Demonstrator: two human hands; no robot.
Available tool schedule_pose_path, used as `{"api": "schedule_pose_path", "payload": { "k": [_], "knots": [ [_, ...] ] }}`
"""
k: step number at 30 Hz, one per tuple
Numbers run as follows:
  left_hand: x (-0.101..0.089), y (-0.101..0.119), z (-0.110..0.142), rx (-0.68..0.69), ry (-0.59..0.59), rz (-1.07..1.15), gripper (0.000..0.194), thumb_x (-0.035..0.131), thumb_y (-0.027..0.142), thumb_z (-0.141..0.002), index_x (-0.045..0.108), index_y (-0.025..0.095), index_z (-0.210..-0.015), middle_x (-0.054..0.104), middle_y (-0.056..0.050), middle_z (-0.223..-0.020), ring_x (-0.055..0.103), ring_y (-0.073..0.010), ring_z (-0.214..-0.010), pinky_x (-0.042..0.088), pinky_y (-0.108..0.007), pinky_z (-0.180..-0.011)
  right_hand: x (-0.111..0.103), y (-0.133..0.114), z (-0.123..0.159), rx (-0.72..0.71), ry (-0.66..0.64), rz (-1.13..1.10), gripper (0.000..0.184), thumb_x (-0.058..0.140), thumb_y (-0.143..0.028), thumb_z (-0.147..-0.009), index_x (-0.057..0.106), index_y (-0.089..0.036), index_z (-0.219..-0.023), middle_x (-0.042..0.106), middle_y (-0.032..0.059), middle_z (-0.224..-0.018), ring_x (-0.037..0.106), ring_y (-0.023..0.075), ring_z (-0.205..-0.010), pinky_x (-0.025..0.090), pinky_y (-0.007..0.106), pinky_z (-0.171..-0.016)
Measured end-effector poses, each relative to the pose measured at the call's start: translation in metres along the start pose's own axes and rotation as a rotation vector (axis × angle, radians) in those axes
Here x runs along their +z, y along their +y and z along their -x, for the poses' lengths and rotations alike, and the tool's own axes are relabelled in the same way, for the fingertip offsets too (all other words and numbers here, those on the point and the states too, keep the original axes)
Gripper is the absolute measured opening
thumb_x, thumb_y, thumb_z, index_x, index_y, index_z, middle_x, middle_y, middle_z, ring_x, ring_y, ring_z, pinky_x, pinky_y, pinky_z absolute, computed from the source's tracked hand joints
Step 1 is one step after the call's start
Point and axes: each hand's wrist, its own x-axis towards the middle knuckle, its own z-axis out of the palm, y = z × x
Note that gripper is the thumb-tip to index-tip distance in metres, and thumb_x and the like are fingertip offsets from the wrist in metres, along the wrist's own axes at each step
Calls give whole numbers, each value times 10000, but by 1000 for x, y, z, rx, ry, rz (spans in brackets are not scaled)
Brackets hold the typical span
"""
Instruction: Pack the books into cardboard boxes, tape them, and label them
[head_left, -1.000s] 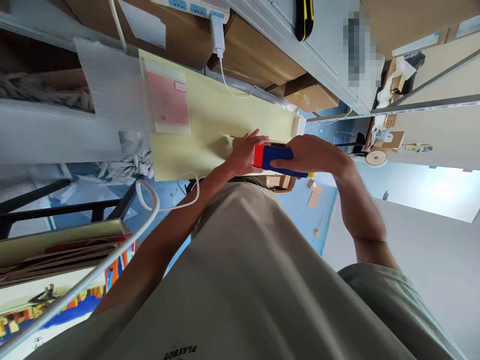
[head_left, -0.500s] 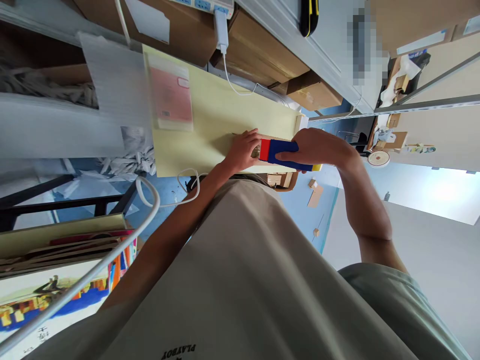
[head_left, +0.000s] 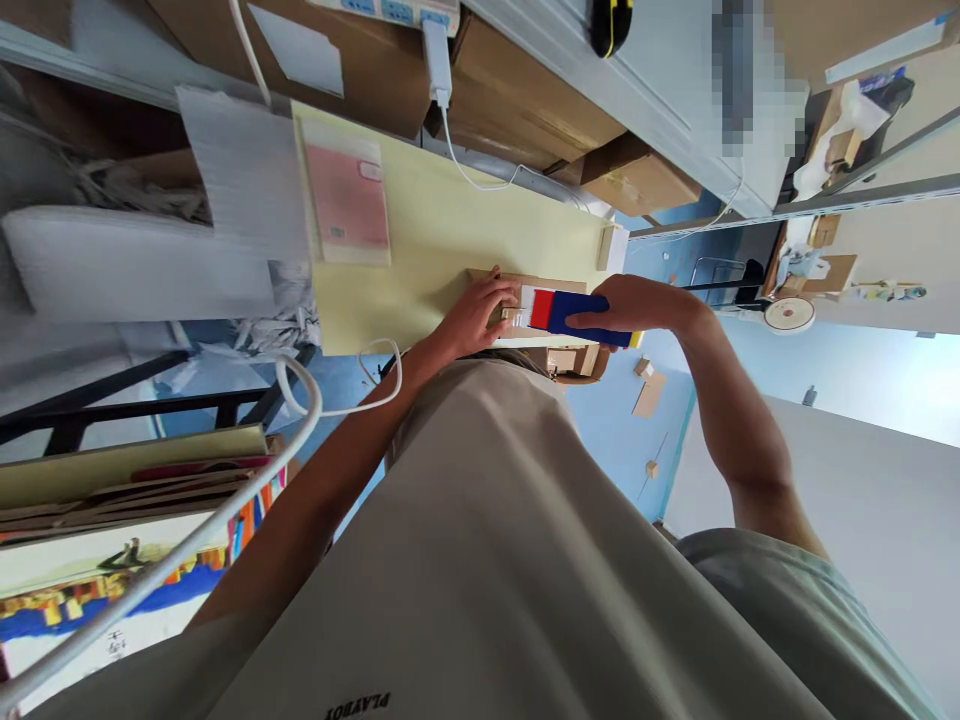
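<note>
My right hand (head_left: 626, 305) is closed around a long flat box (head_left: 574, 313), mostly blue with a red band, a white end and a yellow edge. The white end points toward my left hand (head_left: 480, 312). That hand rests with its fingers apart on a brown cardboard piece (head_left: 555, 284), which lies on the pale yellow tabletop (head_left: 435, 215). My fingertips are close beside the white end; whether they touch it I cannot tell. Part of the cardboard is hidden under my left hand and the blue box.
A pink-and-clear packet (head_left: 349, 205) lies at the table's left end, and a small white box (head_left: 613, 247) at its right end. Cartons (head_left: 532, 100) and a power strip (head_left: 397, 10) line the far side. A white cable (head_left: 315, 400) loops near my left arm.
The box in my right hand has shifted slightly right, and its white end now shows. My left fingers have spread apart a little, and more of the brown cardboard is visible.
</note>
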Motion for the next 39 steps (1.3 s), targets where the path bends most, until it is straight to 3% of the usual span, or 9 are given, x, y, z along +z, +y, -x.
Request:
{"api": "schedule_pose_path", "payload": {
  "k": [9,16,25,30,34,37,39],
  "knots": [
    [-1,7,11,-96,25,-14,656,649,423,-1088,533,215,-1699,588,-179,-1765,388,-390,-1773,316,-652,-1472,6,34,-22,-80,-35,-139,737,669,-909,-936,829,-190,-927,816,131,-838,732,262,-791,539,395,-757],
    [-14,22,13,-196,-39,-109,760,633,369,-1071,428,188,-1780,545,-175,-1805,412,-370,-1761,363,-591,-1461,11,64,-56,-221,-53,-130,736,668,-925,-907,809,-203,-895,809,105,-803,728,251,-766,511,363,-722],
    [-18,53,-2,-294,-132,-353,894,670,242,-960,403,189,-1811,423,-170,-1856,448,-378,-1732,429,-516,-1442,12,79,-81,-352,-33,-107,687,653,-855,-983,809,-192,-889,789,116,-798,703,251,-768,500,379,-727],
    [-9,62,-3,-317,-152,-439,947,707,246,-946,361,138,-1821,370,-229,-1879,273,-457,-1808,333,-615,-1476,16,86,-91,-382,-45,-125,655,668,-816,-985,807,-181,-908,781,108,-766,705,246,-758,493,366,-730],
    [1,60,-5,-328,-172,-483,1123,842,415,-937,261,94,-1843,263,-297,-1913,222,-515,-1810,282,-683,-1471,16,90,-92,-423,-67,-152,660,676,-815,-982,817,-171,-938,783,117,-767,732,262,-801,521,367,-764],
    [9,53,-11,-319,-169,-512,1197,913,545,-896,300,110,-1827,313,-304,-1890,228,-536,-1803,273,-721,-1458,15,94,-90,-422,-57,-144,646,710,-812,-965,822,-176,-964,786,117,-783,734,270,-811,521,375,-764],
    [13,47,-15,-314,-162,-538,1161,894,536,-908,321,102,-1820,369,-318,-1856,252,-545,-1792,261,-724,-1456,15,96,-89,-413,-38,-128,621,724,-798,-963,825,-185,-974,785,112,-786,734,279,-814,512,383,-755]
  ]
}}
